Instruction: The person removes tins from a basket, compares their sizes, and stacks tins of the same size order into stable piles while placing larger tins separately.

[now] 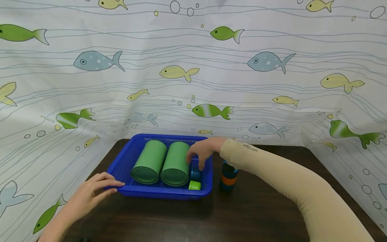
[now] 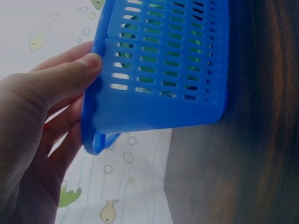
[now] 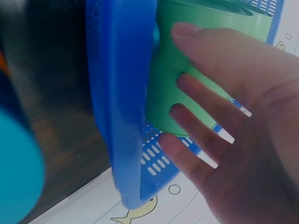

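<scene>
A blue plastic basket (image 1: 163, 191) with slotted walls stands on the dark table. My left hand (image 1: 94, 189) grips its near left corner, thumb (image 2: 77, 70) on the outer side of the rim and the fingers behind it. Two large green cylinders, a left one (image 1: 152, 156) and a right one (image 1: 178, 156), lie side by side in the basket. Over the basket's right part, my right hand (image 1: 202, 150) holds nothing; its fingers are spread and loosely bent beside the right cylinder. Below that hand sit a dark blue rounded piece (image 1: 195, 174) and a small lime-green cup (image 1: 195, 185).
Just right of the basket stands a dark bottle-like container (image 1: 228, 181) with an orange band, partly behind my right sleeve (image 1: 272, 174). A white sheet (image 1: 193, 80) printed with fish hangs behind and along both sides of the table (image 1: 181, 218).
</scene>
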Motion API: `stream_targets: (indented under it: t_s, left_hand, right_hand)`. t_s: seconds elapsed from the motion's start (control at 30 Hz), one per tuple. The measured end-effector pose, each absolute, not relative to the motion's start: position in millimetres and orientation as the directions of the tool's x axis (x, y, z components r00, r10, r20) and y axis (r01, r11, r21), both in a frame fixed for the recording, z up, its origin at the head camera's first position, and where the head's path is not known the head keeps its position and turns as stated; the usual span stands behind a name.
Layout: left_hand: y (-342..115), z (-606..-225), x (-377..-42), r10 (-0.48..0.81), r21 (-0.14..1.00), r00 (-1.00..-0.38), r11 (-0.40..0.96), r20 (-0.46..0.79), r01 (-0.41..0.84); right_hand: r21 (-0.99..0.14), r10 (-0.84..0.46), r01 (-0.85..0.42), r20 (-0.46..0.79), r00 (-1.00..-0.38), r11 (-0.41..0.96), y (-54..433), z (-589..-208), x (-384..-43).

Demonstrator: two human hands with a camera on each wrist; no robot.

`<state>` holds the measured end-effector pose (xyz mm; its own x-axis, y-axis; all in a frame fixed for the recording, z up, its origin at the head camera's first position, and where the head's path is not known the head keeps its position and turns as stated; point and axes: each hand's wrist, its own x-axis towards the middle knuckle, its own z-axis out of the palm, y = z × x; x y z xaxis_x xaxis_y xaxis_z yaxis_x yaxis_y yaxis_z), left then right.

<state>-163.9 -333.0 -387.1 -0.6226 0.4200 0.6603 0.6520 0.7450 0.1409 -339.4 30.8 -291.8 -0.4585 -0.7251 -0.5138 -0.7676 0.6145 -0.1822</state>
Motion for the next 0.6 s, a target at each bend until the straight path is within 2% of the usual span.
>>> stream_targets:
  t_s: [0.23,0.4,0.6]
  left_hand:
    - [-334.6,-389.7,-165.1,0.406,0.168,-0.605,0.720,0.685,0.673]
    - [-334.3,-388.6,-164.1,0.406,0.165,-0.613,0.728,0.678,0.665]
    - [-333.2,-386.9,-163.8,0.416,0.153,-0.619,0.736,0.666,0.659]
  right_hand:
    - [-0.077,-0.683,-0.783,-0.546,-0.485,0.618,19.7,-295.1,-341.1]
    - [-0.060,-0.665,-0.774,-0.556,-0.498,0.630,13.4,-301.7,-341.6]
    - [-0.079,-0.671,-0.794,-0.588,-0.451,0.603,3.8,-310.6,-343.7]
